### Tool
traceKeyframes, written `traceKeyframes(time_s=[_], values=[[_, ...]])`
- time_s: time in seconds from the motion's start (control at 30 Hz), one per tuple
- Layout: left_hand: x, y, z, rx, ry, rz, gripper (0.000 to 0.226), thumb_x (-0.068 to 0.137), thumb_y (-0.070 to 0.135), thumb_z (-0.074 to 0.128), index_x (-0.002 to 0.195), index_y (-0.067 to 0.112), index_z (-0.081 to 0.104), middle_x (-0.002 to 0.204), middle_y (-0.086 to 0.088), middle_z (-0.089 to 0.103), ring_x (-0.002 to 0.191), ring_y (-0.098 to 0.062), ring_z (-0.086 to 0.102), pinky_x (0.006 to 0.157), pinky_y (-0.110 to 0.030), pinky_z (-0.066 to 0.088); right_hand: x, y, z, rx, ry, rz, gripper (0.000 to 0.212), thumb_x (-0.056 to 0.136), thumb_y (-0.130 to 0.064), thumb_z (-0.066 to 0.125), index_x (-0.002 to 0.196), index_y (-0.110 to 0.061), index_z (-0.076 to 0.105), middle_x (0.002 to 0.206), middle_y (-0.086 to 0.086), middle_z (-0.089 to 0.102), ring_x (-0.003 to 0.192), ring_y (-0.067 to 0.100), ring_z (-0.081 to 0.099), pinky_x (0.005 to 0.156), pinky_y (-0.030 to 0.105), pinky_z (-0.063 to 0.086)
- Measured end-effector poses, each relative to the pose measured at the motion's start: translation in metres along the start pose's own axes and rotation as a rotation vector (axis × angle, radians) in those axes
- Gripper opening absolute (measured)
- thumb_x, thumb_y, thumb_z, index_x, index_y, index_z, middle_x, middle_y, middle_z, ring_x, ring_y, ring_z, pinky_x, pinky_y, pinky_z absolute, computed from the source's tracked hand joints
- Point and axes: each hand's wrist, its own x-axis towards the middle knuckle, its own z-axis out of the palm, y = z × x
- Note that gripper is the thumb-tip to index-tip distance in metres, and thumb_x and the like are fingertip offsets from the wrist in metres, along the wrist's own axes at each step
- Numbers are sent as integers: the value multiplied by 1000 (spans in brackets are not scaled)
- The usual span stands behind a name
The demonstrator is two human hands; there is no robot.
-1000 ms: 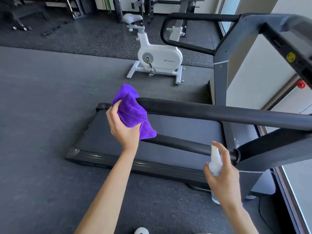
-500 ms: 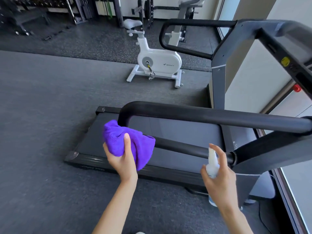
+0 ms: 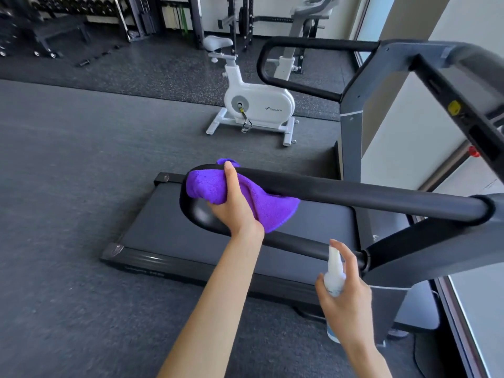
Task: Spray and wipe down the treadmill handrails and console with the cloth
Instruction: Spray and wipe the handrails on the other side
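My left hand (image 3: 231,203) grips a purple cloth (image 3: 207,186) and holds it against the curved end of the near black handrail (image 3: 368,195) of the treadmill. A loose corner of the cloth hangs below the rail on the right. My right hand (image 3: 347,298) holds a small white spray bottle (image 3: 334,274) upright, just below the handrail's lower bar, with a finger over the nozzle. The far handrail (image 3: 294,85) loops at the upper right. The console (image 3: 469,105) slants down the right edge, carrying a yellow sticker and a red button.
The treadmill belt (image 3: 212,241) lies below the handrails on grey gym flooring. A white exercise bike (image 3: 256,105) stands beyond it. Weight racks and a bench line the back wall (image 3: 68,20). A window or glass panel runs along the right side (image 3: 477,309).
My left hand has lifted the cloth from below the handrail bend up onto the curved end of the upper bar. My right hand with the bottle has barely moved.
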Motion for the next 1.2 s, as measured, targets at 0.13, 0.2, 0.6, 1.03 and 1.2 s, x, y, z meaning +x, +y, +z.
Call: traceKeyframes(time_s=[0.13,0.2,0.6,1.03,1.2], values=[[-1,-1,1,-15,-21,-78,54,74,56,76,120,30,61,114,14,69,100,-9,69,95,-36,53,2,5,-7,-6,21,2,70,81,-2,68,126,-48,42,65,-11,58,68,11,57,53,21,43],[-9,-5,-1,31,-94,-117,57,75,65,69,121,33,59,115,13,69,99,-10,69,93,-36,54,3,7,-10,-6,30,4,70,81,-2,68,126,-50,41,65,-11,58,61,14,57,53,23,43],[-2,12,-13,73,-95,-79,52,81,56,68,120,22,60,113,4,71,95,-14,71,91,-40,56,21,8,-18,23,18,0,69,82,-3,65,129,-47,41,71,-12,58,57,15,52,54,32,44],[-25,-9,-5,43,-125,-85,50,80,56,70,114,21,62,108,2,74,94,-20,72,82,-43,59,18,41,-62,-23,124,67,71,82,-5,66,130,-48,38,63,-13,53,55,12,52,52,25,43],[-20,5,0,129,11,-35,52,73,61,74,109,26,62,106,11,71,87,-10,72,76,-31,60,11,51,-69,-28,150,70,73,82,-3,67,132,-47,38,64,-3,57,57,18,54,57,40,51]])
